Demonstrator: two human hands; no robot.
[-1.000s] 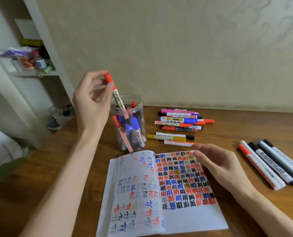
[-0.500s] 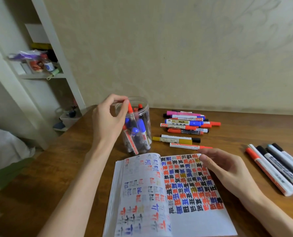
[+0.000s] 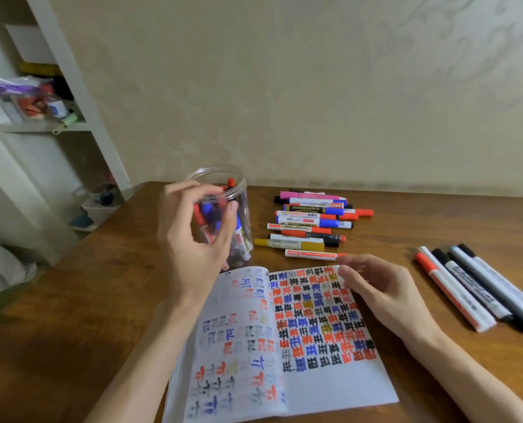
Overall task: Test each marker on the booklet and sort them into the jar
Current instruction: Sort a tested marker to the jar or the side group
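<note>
Jar (image 3: pixel 242 193) stands on wooden desk (image 3: pixel 86 315) by beige wall (image 3: pixel 315 87); left hand (image 3: pixel 193 242), right hand (image 3: pixel 379 288) empty.

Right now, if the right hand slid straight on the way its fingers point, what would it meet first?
Probably the nearest red marker, lying just beyond the booklet; the right hand points at its red end. How high the hand hovers is unclear, so it might pass over.

Jar (image 3: pixel 241 190) behind booklet (image 3: pixel 284 346); marker pile (image 3: pixel 312 222) right of jar; 4 markers (image 3: pixel 473 288) far right.
</note>
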